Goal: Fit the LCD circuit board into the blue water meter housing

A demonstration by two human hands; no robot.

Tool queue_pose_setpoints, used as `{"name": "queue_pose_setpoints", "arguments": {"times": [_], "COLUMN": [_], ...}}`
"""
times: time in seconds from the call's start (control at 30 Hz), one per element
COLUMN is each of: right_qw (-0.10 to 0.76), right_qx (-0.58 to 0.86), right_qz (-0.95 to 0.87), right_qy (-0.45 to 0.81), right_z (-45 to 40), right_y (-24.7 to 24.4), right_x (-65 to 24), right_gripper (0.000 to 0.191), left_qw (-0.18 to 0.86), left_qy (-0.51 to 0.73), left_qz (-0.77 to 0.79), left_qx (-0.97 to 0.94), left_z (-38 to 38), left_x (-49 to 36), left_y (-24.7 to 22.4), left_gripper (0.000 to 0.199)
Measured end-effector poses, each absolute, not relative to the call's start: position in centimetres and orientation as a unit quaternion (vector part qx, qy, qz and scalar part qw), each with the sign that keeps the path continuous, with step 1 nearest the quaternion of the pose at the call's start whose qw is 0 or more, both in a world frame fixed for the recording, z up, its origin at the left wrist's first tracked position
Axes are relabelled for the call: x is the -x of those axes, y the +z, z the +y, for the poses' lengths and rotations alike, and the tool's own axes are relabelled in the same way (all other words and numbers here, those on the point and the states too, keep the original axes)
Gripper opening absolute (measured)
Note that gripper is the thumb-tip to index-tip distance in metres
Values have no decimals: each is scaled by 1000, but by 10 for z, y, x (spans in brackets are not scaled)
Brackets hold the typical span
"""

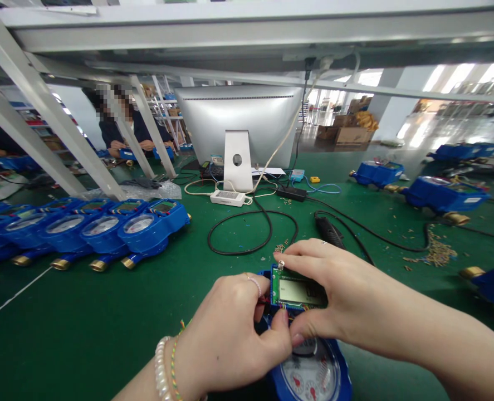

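A blue water meter with a clear round dial is below my hands, partly cut off by the bottom edge of the view. At its upper end is a green circuit board with a grey display, sitting in or over the blue housing. My right hand spans the board, fingers at its far edge and thumb at its near edge. My left hand is closed around the housing's left corner, its thumb by the thin coloured wires at the board's near edge. Its fingertips are partly hidden.
Several blue water meters stand in a row at left; more are at right. A black-handled tool, cables and scattered small screws lie on the green bench. Beyond the monitor, a co-worker handles blue parts.
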State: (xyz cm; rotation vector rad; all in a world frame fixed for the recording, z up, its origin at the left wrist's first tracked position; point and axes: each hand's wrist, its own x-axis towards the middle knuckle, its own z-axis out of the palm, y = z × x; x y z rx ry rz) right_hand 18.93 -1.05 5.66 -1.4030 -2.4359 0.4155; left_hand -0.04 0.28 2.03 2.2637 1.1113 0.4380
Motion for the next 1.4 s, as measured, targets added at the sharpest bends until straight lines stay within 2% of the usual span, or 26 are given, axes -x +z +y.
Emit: {"name": "queue_pose_setpoints", "arguments": {"times": [0.4, 0.67, 0.83, 0.97, 1.1, 1.27, 1.4], "right_qw": [188, 177, 179, 186, 188, 178, 166], "right_qx": [506, 477, 484, 501, 499, 487, 472], "right_qz": [-833, -847, -848, -838, -840, -849, -859], "right_qy": [125, 152, 121, 109, 103, 103, 111], "right_z": [-11, -14, -16, -15, -16, -17, -18], "right_y": [57, 59, 53, 48, 47, 50, 53], "right_x": [-187, -191, -188, -184, -183, -186, -190], "right_gripper": [56, 50, 54, 49, 49, 55, 56], "left_qw": [284, 299, 300, 301, 340, 382, 369], "left_qy": [185, 199, 207, 209, 186, 171, 177], "left_qz": [420, 412, 411, 407, 394, 385, 368], "left_qx": [-841, -837, -836, -837, -833, -822, -835], "left_z": [3, 3, 4, 4, 3, 7, 8], "left_x": [-2, 0, -1, 0, 3, 6, 5], "left_y": [11, 12, 13, 14, 18, 19, 13], "left_gripper": [11, 16, 15, 17, 15, 25, 26]}}
